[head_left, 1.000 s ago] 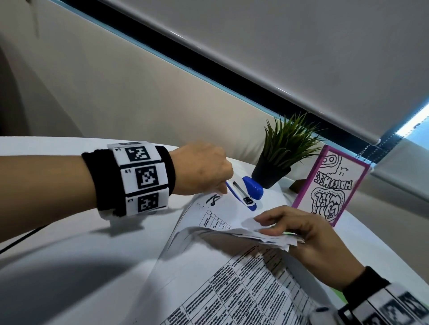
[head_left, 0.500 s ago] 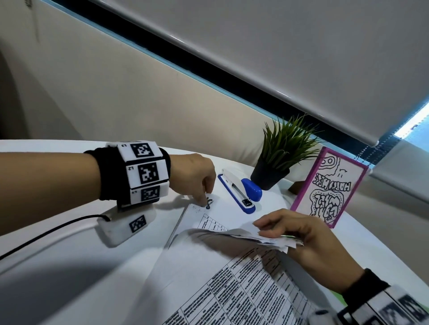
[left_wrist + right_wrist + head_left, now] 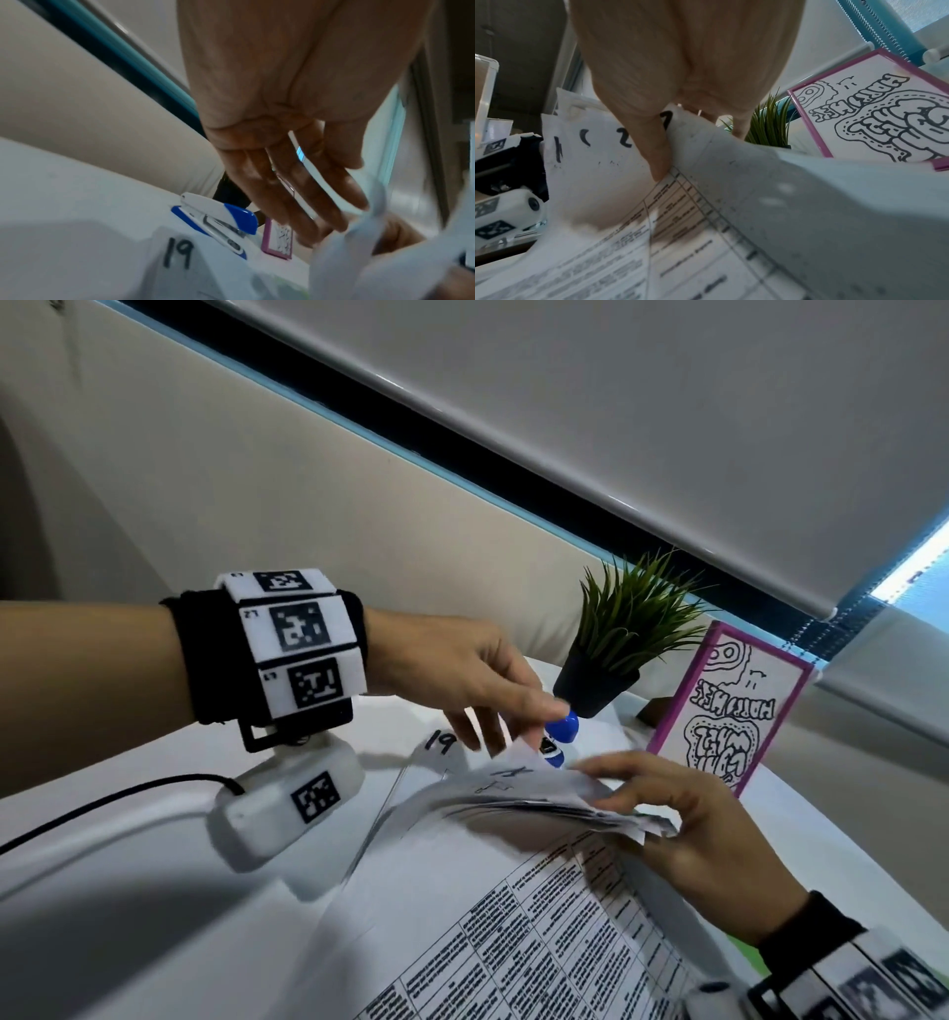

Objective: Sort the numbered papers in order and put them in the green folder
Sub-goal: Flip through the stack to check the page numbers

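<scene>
Stack of numbered papers (image 3: 539, 806) on the white desk (image 3: 128, 891), long axis running from the near edge toward the plant (image 3: 624, 629), far corners lifted and fanned. Right hand (image 3: 688, 834) gripping those corners, thumb under, fingers (image 3: 624, 765) on top. Left hand (image 3: 462, 672) above them, fingers (image 3: 303, 194) straight and loose, holding nothing. Bottom sheet (image 3: 177, 263) flat, marked "19". Other numbers half hidden: "2" and part of "7" legible. Green sliver (image 3: 744, 950) at the right wrist, too little showing to tell. Stapler (image 3: 218, 221) beside sheet 19. Pink-framed drawing (image 3: 729, 711), lettering unreadable.

Desk clutter by the window
A blue-and-white stapler (image 3: 216, 221) lies on the white table (image 3: 128, 891) near a potted plant (image 3: 624, 634) and a pink-framed drawing (image 3: 729, 711)
</scene>
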Motion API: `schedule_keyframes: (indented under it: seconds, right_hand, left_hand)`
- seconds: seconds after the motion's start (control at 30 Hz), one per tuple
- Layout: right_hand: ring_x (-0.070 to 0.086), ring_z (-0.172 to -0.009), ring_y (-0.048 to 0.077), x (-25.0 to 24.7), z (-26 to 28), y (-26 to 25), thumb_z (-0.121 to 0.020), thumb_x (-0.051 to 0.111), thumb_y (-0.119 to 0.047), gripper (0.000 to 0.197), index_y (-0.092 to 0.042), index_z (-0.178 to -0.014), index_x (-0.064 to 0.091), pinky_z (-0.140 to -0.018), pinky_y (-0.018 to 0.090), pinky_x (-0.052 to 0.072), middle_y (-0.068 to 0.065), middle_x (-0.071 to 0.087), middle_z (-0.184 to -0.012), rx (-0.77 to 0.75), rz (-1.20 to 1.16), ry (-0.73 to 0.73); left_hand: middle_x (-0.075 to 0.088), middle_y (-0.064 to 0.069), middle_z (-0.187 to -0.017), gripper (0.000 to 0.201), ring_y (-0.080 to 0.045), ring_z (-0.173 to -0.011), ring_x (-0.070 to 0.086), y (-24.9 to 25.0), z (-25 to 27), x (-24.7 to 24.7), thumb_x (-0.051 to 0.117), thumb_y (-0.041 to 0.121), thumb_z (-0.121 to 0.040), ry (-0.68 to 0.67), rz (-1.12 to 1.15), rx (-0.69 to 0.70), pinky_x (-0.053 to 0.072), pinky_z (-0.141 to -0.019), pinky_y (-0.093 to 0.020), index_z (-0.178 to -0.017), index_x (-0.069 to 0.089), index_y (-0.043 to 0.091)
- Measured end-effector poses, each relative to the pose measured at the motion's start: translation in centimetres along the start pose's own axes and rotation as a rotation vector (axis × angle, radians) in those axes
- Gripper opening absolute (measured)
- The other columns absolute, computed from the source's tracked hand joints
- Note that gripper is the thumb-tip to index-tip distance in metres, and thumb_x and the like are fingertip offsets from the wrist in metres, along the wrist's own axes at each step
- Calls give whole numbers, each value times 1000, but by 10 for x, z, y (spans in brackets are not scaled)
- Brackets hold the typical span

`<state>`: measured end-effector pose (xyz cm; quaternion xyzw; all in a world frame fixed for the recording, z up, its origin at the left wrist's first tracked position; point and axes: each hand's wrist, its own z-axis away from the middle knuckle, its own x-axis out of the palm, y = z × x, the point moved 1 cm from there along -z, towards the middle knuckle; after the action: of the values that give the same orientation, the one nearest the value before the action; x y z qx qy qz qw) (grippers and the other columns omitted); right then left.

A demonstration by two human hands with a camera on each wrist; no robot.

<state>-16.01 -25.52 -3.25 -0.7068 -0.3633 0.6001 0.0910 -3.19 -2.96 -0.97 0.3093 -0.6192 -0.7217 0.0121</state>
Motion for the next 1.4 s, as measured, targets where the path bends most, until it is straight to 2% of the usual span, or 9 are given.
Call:
schedule_keyframes:
  seconds: [0.1, 0.23, 0.33, 0.53, 0.77, 0.93, 1.07, 1.2, 1.4]
  right_hand:
    - [69, -79, 15, 3, 3, 0, -78, 77, -3, 31, -31, -89, 71, -67, 33, 55, -6, 74, -86, 11, 15, 65]
    - [70, -88, 15, 1, 5, -5, -78, 74, -11, 45, -27, -118, 60, -77, 28, 56, -2, 73, -95, 10, -74, 113]
    - [66, -79, 17, 2, 3, -3, -77, 73, 13, 47, -28, -99, 71, -64, 32, 52, -5, 70, -87, -77, 70, 27]
    - [68, -88, 18, 3, 0, 3, -66, 66, 30, 61, -26, -88, 72, -71, 22, 50, -4, 71, -92, -76, 24, 10]
    - [67, -88, 16, 2, -1, -1, -77, 71, 16, 33, -16, -81, 71, -70, 17, 49, -6, 71, -94, -33, 53, -5]
    - [60, -116, 12, -1, -2, -5, -76, 73, 13, 39, -26, -82, 73, -88, 30, 50, -13, 62, -126, -16, 138, -3]
    - [37, -141, 8, -2, -2, -8, -77, 78, 1, 40, -38, -77, 70, -110, 39, 32, -21, 43, -148, -7, 189, -20]
    - [39, -138, 2, -1, -4, -9, -78, 78, -3, 33, -35, -77, 74, -107, 28, 33, -25, 45, -145, 20, 166, -36]
    - [57, -122, 5, -1, -5, -8, -80, 76, -1, 30, -32, -79, 76, -96, 20, 46, -19, 63, -126, 38, 126, -32]
  left_hand:
    - [72, -2, -94, 37, -16, -81, 67, -9, -4, -5, 52, 37, -97, 66, -163, -119, 55, -78, -30, -97, 71, 6]
    - [73, -1, -102, 25, -20, -94, 65, -32, -7, -9, 61, 32, -91, 91, -718, -262, 52, -86, -30, -105, 70, 13]
    - [75, 1, -93, 21, -15, -80, 68, -36, -8, -11, 67, 29, -87, 82, -643, -263, 54, -77, -25, -103, 70, 16]
    - [72, 0, -84, 12, -11, -64, 63, -38, -16, -17, 74, 12, -80, 271, -570, -121, 38, -48, -5, -90, 68, 15]
    - [56, 3, -56, 26, -8, -51, 49, -29, -16, -18, 65, 23, -89, 304, -768, 36, 37, -51, -17, -66, 56, 15]
    - [56, 0, -74, 38, -26, -73, 52, -27, -17, -13, 39, 44, -100, 262, -1096, 160, 48, -70, -42, -74, 44, 17]
    - [59, 2, -78, 44, -25, -76, 54, -21, -15, -10, 25, 55, -97, 331, -1197, 397, 49, -67, -43, -73, 38, 21]
    - [49, 11, -76, 40, -15, -75, 41, -17, -12, -9, 26, 55, -100, 279, -1315, 417, 35, -69, -33, -75, 37, 25]
    - [47, 3, -69, 42, -22, -71, 47, -24, -10, -12, 33, 52, -97, 192, -900, 420, 44, -70, -46, -67, 36, 22]
